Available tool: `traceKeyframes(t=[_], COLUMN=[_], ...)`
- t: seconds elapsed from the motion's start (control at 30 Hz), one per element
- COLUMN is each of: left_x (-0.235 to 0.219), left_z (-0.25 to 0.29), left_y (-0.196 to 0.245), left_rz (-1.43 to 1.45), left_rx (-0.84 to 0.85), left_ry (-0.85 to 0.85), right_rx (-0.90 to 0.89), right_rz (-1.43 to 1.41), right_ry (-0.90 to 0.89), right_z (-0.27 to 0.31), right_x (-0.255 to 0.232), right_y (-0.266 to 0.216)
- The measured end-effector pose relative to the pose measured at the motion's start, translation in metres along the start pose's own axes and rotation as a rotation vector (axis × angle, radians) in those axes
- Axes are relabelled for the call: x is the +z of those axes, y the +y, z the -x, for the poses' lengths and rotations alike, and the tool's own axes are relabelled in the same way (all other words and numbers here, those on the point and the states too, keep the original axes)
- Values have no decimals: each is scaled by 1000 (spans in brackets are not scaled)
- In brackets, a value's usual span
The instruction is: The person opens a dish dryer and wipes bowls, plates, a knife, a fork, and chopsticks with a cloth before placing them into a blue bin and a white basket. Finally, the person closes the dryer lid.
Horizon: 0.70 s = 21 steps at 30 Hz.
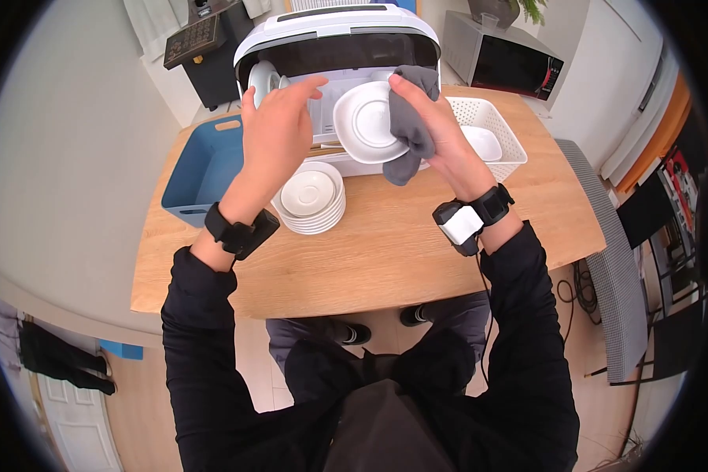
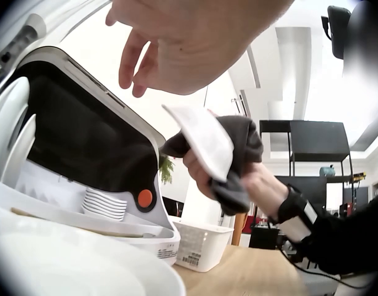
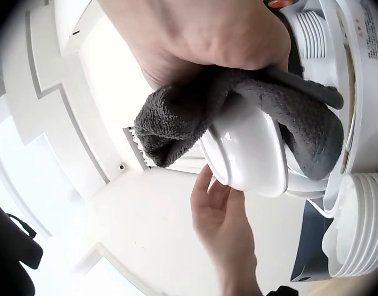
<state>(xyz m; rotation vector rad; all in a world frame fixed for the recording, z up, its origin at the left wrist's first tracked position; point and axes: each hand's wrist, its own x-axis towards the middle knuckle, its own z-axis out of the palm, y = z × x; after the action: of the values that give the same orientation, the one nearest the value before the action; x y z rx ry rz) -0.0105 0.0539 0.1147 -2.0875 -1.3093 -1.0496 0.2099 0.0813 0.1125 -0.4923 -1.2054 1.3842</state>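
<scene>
My right hand [image 1: 444, 138] grips a dark grey cloth [image 1: 409, 126] and, through it, the rim of a white squarish bowl [image 1: 358, 122]. The bowl is raised above the table and tilted, its ringed middle showing in the head view. To the left of the bowl, my left hand [image 1: 279, 130] is lifted with its fingers loosely bent and nothing in it. In the right wrist view its fingers [image 3: 217, 197] overlap the bowl's lower edge. Below the left hand, a stack of white plates [image 1: 315, 224] with a smaller dish [image 1: 308, 193] on top stands on the table.
A white dish cabinet [image 1: 338, 27] with a raised dark lid stands behind, holding upright plates [image 2: 13, 129], stacked small dishes [image 2: 104, 205] and chopsticks [image 1: 326, 149]. A blue basket [image 1: 200, 169] is left; a white basket [image 1: 511, 149] with a dish [image 1: 482, 143] is right. A microwave [image 1: 503, 63] stands behind.
</scene>
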Motion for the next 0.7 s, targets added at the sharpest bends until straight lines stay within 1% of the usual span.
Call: traceKeyframes(t=[0.03,0.1,0.13,0.17,0.2,0.3,0.4,0.47,0.57,0.6,0.67,0.7], left_x=[-3,-8,-10,-11,-12,-10,-6,-4,-1,-2,-5,-6], left_z=[-3,-11,-13,-15,-16,-20,-20,-15,-8,-6,-1,2], left_y=[2,7,12,17,20,15,11,10,14,15,16,16], left_rz=[211,635,647,659,672,802,816,757,726,723,518,416], left_rx=[-76,-234,-222,-208,-192,-234,-236,-229,-179,-158,-68,-23], left_ry=[-97,-290,-344,-396,-449,-555,-593,-564,-500,-473,-420,-394], right_rx=[7,-89,-136,-141,-147,-163,-161,-154,-46,-49,-57,-88], right_rz=[139,390,515,564,564,581,621,626,558,566,579,564], right_ry=[-19,-64,-88,-98,-99,-121,-171,-187,-147,-127,-89,-34], right_z=[0,1,4,6,8,10,10,9,12,12,11,9], right_x=[-6,-6,-3,1,1,-1,-7,-11,-10,-11,-12,-13], right_y=[-1,-1,-3,-6,-7,-9,-9,-5,-4,-3,-1,-3])
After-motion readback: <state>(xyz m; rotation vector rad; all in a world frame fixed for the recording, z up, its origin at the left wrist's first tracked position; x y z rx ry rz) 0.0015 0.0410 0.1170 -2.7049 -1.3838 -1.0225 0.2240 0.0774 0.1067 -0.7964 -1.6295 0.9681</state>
